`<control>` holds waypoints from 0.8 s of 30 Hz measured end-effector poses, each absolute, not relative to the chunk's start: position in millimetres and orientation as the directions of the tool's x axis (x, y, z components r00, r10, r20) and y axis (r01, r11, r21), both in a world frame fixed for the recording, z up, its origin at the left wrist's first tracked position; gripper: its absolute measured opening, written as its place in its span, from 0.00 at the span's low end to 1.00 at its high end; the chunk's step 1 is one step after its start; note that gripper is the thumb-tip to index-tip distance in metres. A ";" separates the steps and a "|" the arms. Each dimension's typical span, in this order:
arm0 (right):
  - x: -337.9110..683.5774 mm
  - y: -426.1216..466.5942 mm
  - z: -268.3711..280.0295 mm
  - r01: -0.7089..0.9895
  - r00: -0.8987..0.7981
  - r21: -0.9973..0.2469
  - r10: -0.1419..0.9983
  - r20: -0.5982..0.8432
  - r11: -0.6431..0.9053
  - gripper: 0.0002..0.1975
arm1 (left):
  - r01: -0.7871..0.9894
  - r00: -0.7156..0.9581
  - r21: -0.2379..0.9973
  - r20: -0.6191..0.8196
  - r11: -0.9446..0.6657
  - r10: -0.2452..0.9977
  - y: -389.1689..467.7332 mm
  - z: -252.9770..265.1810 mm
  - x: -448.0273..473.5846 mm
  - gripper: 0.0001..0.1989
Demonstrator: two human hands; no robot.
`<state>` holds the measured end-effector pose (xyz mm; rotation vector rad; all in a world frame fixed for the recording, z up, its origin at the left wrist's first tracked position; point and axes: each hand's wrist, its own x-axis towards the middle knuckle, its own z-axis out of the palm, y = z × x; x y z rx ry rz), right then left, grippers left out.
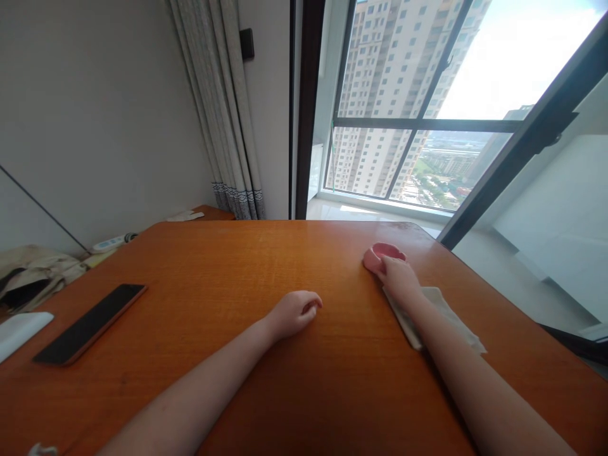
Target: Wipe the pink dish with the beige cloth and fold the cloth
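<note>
My right hand (398,277) reaches across the orange wooden table (228,266) and grips a small pink bowl-like dish (380,254) near the table's far right edge. A white folded cloth (441,304) lies flat under my right forearm. Near the middle of the table rests my left hand (295,311), fingers curled loosely, holding nothing.
A dark phone (90,323) lies at the left, with a white object (21,330) beside it. A beige bag (33,273) and a white remote (110,242) sit at the far left edge. Curtains (228,107) and a large window (418,101) stand behind the table.
</note>
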<state>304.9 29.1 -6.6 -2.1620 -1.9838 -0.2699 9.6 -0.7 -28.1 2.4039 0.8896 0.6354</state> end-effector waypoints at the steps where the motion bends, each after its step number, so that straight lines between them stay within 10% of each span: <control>1: 298.5 27.8 -4.6 1.000 0.003 -0.023 0.957 0.289 0.004 0.08 | 0.470 0.661 0.562 0.287 -0.681 0.693 0.0 -27.2 8.9 0.11; 6: 237.8 12.2 -2.6 0.833 -0.501 -0.014 0.765 0.404 0.553 0.05 | 0.581 0.579 0.248 0.542 -0.775 0.608 1.8 -12.7 3.7 0.22; 12: 189.3 -12.8 -8.4 0.619 -0.677 -0.056 0.569 0.467 0.783 0.07 | 0.529 0.768 0.057 0.392 -0.847 0.506 2.8 6.8 -7.4 0.09; 18: 231.9 -1.0 3.0 0.818 -0.375 -0.198 0.761 0.529 0.540 0.26 | 0.746 0.548 0.157 0.408 -0.648 0.730 30.1 7.8 -43.0 0.09; 24: 306.4 22.4 -3.4 0.996 0.038 -0.084 0.988 0.150 -0.026 0.22 | 0.949 0.224 0.130 0.359 -0.286 0.906 66.0 1.5 -107.7 0.13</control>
